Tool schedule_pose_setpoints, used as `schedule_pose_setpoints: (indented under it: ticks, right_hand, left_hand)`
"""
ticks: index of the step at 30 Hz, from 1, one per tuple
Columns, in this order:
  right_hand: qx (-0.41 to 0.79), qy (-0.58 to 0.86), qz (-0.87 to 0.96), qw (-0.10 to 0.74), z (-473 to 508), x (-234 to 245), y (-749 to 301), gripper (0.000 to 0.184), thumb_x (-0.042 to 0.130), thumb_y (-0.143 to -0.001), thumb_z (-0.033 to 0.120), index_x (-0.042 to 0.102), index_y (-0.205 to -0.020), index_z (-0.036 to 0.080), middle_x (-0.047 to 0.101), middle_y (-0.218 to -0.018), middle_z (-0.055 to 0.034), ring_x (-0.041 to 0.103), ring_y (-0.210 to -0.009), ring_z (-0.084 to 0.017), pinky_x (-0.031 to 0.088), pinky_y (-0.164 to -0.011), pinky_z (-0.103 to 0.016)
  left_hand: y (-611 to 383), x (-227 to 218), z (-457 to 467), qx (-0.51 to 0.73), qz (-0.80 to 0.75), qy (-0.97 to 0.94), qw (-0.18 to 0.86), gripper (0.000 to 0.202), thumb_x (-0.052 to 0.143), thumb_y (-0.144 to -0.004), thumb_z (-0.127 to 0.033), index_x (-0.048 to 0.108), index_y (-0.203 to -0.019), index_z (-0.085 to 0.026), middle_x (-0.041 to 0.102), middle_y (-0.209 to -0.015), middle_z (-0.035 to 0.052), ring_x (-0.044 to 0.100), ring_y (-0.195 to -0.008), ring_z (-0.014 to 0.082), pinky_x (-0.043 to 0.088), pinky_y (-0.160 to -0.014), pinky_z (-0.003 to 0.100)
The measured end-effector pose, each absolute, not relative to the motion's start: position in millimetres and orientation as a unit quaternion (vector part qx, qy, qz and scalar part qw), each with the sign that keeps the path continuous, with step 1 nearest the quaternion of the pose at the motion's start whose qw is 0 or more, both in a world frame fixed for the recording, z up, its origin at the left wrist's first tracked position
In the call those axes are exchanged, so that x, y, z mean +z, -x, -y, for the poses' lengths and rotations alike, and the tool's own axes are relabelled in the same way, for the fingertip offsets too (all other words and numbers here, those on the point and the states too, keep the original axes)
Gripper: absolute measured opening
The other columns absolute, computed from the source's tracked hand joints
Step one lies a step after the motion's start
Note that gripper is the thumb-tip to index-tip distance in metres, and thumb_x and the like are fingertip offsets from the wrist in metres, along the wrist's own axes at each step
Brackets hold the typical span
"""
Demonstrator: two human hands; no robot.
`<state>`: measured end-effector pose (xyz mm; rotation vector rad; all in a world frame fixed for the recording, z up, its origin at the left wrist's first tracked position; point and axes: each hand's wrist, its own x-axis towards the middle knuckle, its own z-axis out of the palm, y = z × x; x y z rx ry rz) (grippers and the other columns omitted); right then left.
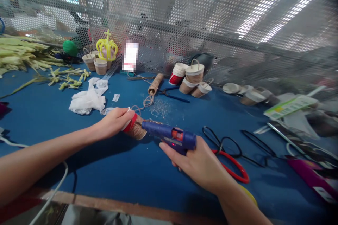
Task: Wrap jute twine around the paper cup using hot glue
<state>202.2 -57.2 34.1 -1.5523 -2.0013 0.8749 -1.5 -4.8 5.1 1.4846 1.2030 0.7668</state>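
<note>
My left hand point(114, 122) is closed round a red paper cup point(134, 127) partly wrapped in brown twine, held on its side just above the blue table point(111, 168). My right hand point(196, 161) grips a blue hot glue gun point(169, 134), with its nozzle touching the twine-wrapped part of the cup. A strand of twine runs from the cup back to a twine spool point(155, 83).
Scissors with black handles point(224, 144) and red handles point(235, 168) lie to the right. Finished twine-wrapped cups point(194, 77) stand at the back, a yellow crown point(107, 47) and more cups at back left, white plastic point(87, 100), green leaves point(23, 54). A perforated metal screen point(185, 17) stands behind.
</note>
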Motion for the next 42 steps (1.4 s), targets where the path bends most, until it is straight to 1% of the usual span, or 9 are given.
schedule_pose_setpoints:
  ticks: [4,8,12,20,25,30,35,38,42]
  right_hand:
    - [0.28,0.548,0.753,0.231,57.3,33.6,-201.1,0.018,0.055,-0.075,0.032,0.05,-0.063,0.018,0.049,-0.043,0.0052,0.045,-0.039,-0.008,0.038,-0.041,-0.021]
    - [0.259,0.548,0.761,0.23,57.2,33.0,-200.6,0.02,0.055,-0.075,0.032,0.047,-0.062,0.019,0.052,-0.05,0.0031,0.048,-0.045,-0.01,0.041,-0.046,-0.022]
    - [0.248,0.541,0.77,0.23,57.7,32.1,-200.2,0.019,0.053,-0.076,0.032,0.047,-0.063,0.02,0.053,-0.055,0.0016,0.047,-0.049,-0.011,0.042,-0.05,-0.024]
    - [0.232,0.521,0.794,0.212,58.4,31.3,-200.8,0.018,0.052,-0.077,0.03,0.047,-0.063,0.019,0.049,-0.056,0.0028,0.042,-0.05,-0.01,0.039,-0.049,-0.023]
    - [0.221,0.524,0.788,0.235,56.3,27.8,-203.0,0.018,0.052,-0.077,0.032,0.049,-0.066,0.019,0.052,-0.058,0.0023,0.044,-0.051,-0.01,0.04,-0.051,-0.023]
    - [0.225,0.517,0.798,0.215,58.1,29.3,-201.4,0.017,0.051,-0.077,0.031,0.049,-0.066,0.019,0.051,-0.058,0.0019,0.044,-0.051,-0.011,0.039,-0.051,-0.023]
    - [0.222,0.512,0.802,0.213,58.1,29.9,-200.6,0.017,0.051,-0.077,0.03,0.048,-0.065,0.019,0.051,-0.058,0.0018,0.044,-0.051,-0.011,0.04,-0.051,-0.024]
    - [0.213,0.522,0.796,0.221,57.2,29.1,-201.4,0.018,0.051,-0.077,0.031,0.047,-0.064,0.019,0.051,-0.057,0.002,0.044,-0.051,-0.011,0.039,-0.05,-0.023]
    - [0.222,0.514,0.803,0.206,57.9,29.4,-201.9,0.017,0.051,-0.077,0.031,0.047,-0.064,0.02,0.05,-0.057,0.0023,0.043,-0.05,-0.011,0.039,-0.05,-0.023]
  left_hand:
    - [2.3,4.5,5.1,0.309,-0.504,-0.634,0.499,0.039,0.04,-0.075,-0.04,0.063,-0.076,-0.009,0.063,-0.064,0.004,0.054,-0.056,0.0151,0.041,-0.051,0.023]
    - [0.9,4.5,4.2,0.31,-0.504,-0.626,0.509,0.039,0.039,-0.075,-0.039,0.064,-0.077,-0.009,0.065,-0.066,0.0054,0.057,-0.059,0.0166,0.043,-0.052,0.024]
    - [-0.3,5.0,3.3,0.316,-0.505,-0.615,0.516,0.038,0.04,-0.075,-0.038,0.065,-0.077,-0.01,0.066,-0.067,0.0054,0.057,-0.06,0.0169,0.044,-0.052,0.023]
    - [-1.2,4.9,3.0,0.312,-0.522,-0.613,0.505,0.038,0.04,-0.076,-0.038,0.064,-0.075,-0.009,0.065,-0.064,0.0053,0.056,-0.057,0.0165,0.042,-0.051,0.024]
    - [-0.6,4.6,2.3,0.31,-0.51,-0.615,0.516,0.04,0.037,-0.078,-0.039,0.062,-0.078,-0.009,0.064,-0.068,0.0048,0.055,-0.059,0.0156,0.041,-0.053,0.024]
    - [-0.2,3.2,1.5,0.303,-0.526,-0.623,0.494,0.042,0.037,-0.077,-0.041,0.062,-0.076,-0.008,0.063,-0.067,0.0056,0.055,-0.058,0.0161,0.042,-0.054,0.025]
    - [-0.1,3.0,2.0,0.315,-0.505,-0.612,0.521,0.041,0.038,-0.077,-0.04,0.064,-0.079,-0.009,0.066,-0.069,0.0059,0.057,-0.061,0.0167,0.043,-0.055,0.025]
    - [-0.3,4.1,2.5,0.312,-0.511,-0.614,0.515,0.041,0.039,-0.076,-0.04,0.065,-0.078,-0.009,0.066,-0.069,0.006,0.057,-0.061,0.0169,0.043,-0.055,0.025]
    - [-0.5,4.2,2.6,0.31,-0.513,-0.615,0.513,0.042,0.038,-0.078,-0.041,0.065,-0.078,-0.009,0.067,-0.07,0.0056,0.058,-0.061,0.0164,0.044,-0.056,0.025]
